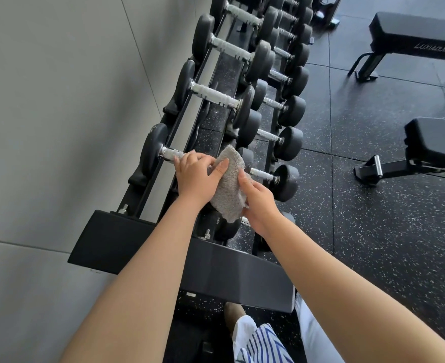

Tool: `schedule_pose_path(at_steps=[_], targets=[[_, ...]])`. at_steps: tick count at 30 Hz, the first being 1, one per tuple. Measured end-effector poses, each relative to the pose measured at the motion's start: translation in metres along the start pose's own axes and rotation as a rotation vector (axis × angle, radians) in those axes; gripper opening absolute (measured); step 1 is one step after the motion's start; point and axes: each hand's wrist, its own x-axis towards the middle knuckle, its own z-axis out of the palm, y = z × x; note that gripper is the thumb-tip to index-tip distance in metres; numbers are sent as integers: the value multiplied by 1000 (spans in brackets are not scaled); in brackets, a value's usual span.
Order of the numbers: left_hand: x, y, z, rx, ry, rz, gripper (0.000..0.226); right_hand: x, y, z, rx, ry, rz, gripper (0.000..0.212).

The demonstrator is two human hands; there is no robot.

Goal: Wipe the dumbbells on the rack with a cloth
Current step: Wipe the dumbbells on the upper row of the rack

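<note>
Grey terry cloth (229, 184), held by right hand (258, 200), wipes black steel-handled dumbbell (152, 148) that left hand (197, 176) grips; next, likely its handle at ten o'clock.

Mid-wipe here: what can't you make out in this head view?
Head view, all:
1. Near head of the nearest top-row dumbbell: behind the cloth and left hand.
2. Fingers of the right hand: under the cloth.
3. Far end of the rack: cut off by the top edge.
4. Marking on the lower dumbbell: too small.
</note>
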Motion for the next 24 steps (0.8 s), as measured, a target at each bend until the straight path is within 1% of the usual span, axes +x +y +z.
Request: schedule_pose_path(at_steps=[2,4,8,10,14,19,24], targets=[[-2,3,-1,23,54,17,46,0,0,-4,18,69,-30,22],[-5,8,-3,-4,77,35,42,2,0,-7,6,115,-67,21],[-10,12,-11,-366,-24,5,30,0,-4,-6,4,151,-155,28],[-10,11,-18,-417,11,24,27,-3,-9,1,6,159,-206,28],[-3,3,-44,-378,156,65,32,-6,-24,27,-17,127,-325,17],[9,-21,-84,-316,358,15,31,0,-42,74,-147,18,-450,16],[22,-51,-111,-228,432,-41,35,17,-44,112,-212,-41,-428,17]])
